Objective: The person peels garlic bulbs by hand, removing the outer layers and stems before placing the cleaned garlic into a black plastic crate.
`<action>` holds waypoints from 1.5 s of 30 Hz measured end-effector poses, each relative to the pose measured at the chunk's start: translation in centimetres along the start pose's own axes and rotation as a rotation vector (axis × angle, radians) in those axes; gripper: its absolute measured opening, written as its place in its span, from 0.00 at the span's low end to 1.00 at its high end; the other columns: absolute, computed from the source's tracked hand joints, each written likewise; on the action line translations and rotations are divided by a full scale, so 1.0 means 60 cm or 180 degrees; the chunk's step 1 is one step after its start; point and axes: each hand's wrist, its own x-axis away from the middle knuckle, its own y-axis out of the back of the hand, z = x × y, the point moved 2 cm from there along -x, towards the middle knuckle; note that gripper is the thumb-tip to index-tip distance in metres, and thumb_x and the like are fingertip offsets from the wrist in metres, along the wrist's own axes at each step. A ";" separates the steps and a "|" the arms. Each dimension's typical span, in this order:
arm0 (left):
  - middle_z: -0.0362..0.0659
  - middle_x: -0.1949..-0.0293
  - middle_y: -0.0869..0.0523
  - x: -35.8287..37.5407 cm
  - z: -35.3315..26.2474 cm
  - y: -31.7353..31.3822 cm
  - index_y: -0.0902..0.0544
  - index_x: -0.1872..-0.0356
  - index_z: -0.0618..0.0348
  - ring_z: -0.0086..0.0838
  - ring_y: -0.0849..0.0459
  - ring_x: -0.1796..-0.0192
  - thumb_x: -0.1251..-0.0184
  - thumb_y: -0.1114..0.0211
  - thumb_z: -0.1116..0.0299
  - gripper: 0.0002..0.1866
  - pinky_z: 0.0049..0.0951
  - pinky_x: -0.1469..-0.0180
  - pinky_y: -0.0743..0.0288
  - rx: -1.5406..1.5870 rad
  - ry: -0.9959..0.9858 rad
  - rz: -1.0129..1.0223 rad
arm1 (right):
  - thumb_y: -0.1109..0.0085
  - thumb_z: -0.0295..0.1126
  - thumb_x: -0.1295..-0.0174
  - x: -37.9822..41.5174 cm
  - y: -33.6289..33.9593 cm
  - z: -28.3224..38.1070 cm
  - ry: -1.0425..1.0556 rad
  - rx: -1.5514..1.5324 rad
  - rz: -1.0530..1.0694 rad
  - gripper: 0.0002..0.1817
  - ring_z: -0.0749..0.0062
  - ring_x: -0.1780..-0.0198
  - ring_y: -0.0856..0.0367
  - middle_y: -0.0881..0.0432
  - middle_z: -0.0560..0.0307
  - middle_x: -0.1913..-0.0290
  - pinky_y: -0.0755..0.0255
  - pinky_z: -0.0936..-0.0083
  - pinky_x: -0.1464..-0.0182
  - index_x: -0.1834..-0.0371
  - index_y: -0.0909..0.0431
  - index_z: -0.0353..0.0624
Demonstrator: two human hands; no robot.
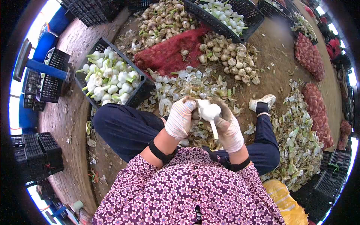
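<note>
A white garlic bulb (210, 111) with a short cut stem is held between my two hands, over my lap, its stem slanting down toward me. My left hand (182, 115), in a dirty whitish glove, is closed at the bulb's left side, where some loose skin shows. On the other side my right hand (228, 125), gloved the same way, has its fingers curled around the bulb near the stem. Below and beyond the hands lie papery garlic peels (187, 84). The fingertips are partly hidden.
A black crate (140, 95) of cleaned garlic stands at my left knee. Unpeeled garlic (238, 62) lies ahead beside a red mesh sack (168, 54). Another garlic crate (252, 32) stands behind it. Peels (294, 146) and filled mesh sacks (317, 112) lie at right.
</note>
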 end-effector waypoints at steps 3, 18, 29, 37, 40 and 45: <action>0.37 0.73 0.18 0.005 -0.013 0.004 0.20 0.62 0.63 0.17 0.23 0.75 0.32 0.41 0.69 0.07 0.19 0.73 0.28 0.0043 0.0026 -0.0116 | 0.42 0.20 0.45 -0.010 0.004 0.013 -0.0143 0.1003 0.0052 0.39 0.67 0.34 0.28 0.27 0.49 0.34 0.37 0.74 0.31 0.25 0.40 0.33; 0.46 0.54 0.13 -0.030 -0.057 0.042 0.21 0.48 0.64 0.33 0.13 0.54 0.25 0.40 0.58 0.18 0.34 0.54 0.18 0.0538 -0.0163 -0.0213 | 0.49 0.19 0.51 -0.035 0.020 -0.021 -0.0248 0.0144 -0.0289 0.36 0.75 0.67 0.20 0.16 0.60 0.51 0.25 0.80 0.66 0.31 0.31 0.44; 0.40 0.70 0.13 -0.078 0.061 0.033 0.14 0.63 0.66 0.22 0.17 0.70 0.31 0.36 0.64 0.13 0.24 0.64 0.22 -0.0724 0.0792 -0.0209 | 0.43 0.27 0.34 -0.239 0.075 0.138 0.0247 -0.0777 -0.0104 0.20 0.66 0.47 0.20 0.20 0.51 0.47 0.22 0.70 0.46 0.39 0.28 0.40; 0.45 0.59 0.12 -0.144 0.101 0.035 0.17 0.51 0.66 0.27 0.16 0.58 0.35 0.37 0.71 0.14 0.28 0.53 0.23 -0.2141 0.0817 0.0104 | 0.37 0.37 0.40 -0.405 0.426 0.192 -0.0269 0.5790 -0.1776 0.29 0.46 0.37 0.24 0.22 0.38 0.39 0.29 0.62 0.35 0.32 0.27 0.50; 0.47 0.58 0.12 -0.152 0.120 0.028 0.17 0.50 0.66 0.26 0.16 0.57 0.34 0.37 0.69 0.15 0.28 0.51 0.23 -0.1681 0.1115 0.0019 | 0.37 0.38 0.40 -0.415 0.501 0.124 -0.1092 0.6136 -0.1750 0.29 0.45 0.42 0.20 0.19 0.37 0.46 0.25 0.59 0.41 0.34 0.27 0.50; 0.47 0.56 0.11 -0.168 0.121 0.015 0.17 0.49 0.66 0.26 0.16 0.54 0.33 0.37 0.69 0.15 0.28 0.48 0.24 -0.2396 0.0950 0.0220 | 0.40 0.32 0.38 -0.428 0.515 0.099 -0.0592 0.5647 -0.2158 0.18 0.45 0.53 0.17 0.15 0.38 0.54 0.23 0.61 0.52 0.44 0.19 0.43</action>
